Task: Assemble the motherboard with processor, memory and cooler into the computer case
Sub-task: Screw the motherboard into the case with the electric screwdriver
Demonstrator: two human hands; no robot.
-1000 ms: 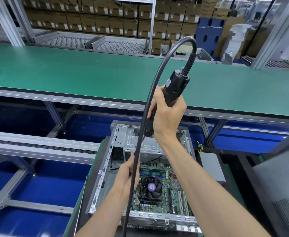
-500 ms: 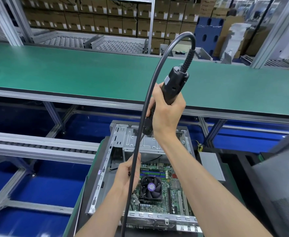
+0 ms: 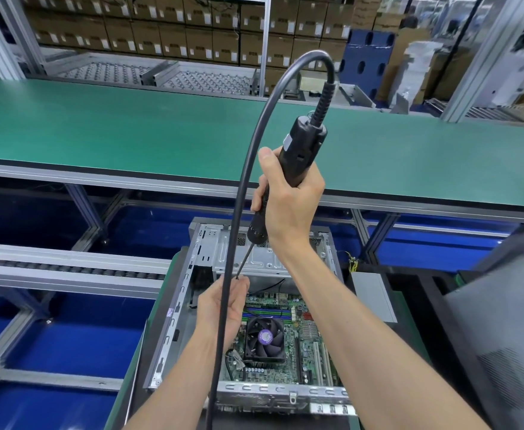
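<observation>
One motherboard (image 3: pixel 298 346) inside open case (image 3: pixel 174 333)

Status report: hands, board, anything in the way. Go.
Right hand grips screwdriver. Left hand at its tip. Motherboard in case. Cable crosses view.

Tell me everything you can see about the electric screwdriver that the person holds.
The electric screwdriver has a black body, plastic by its look, and a thin metal bit. The right hand grips its middle. It is tilted, bit down and leftward, above the open computer case. The bit tip meets the left hand's fingertips; a screw there cannot be made out. A grey cable arches from its top and hangs down.
</observation>
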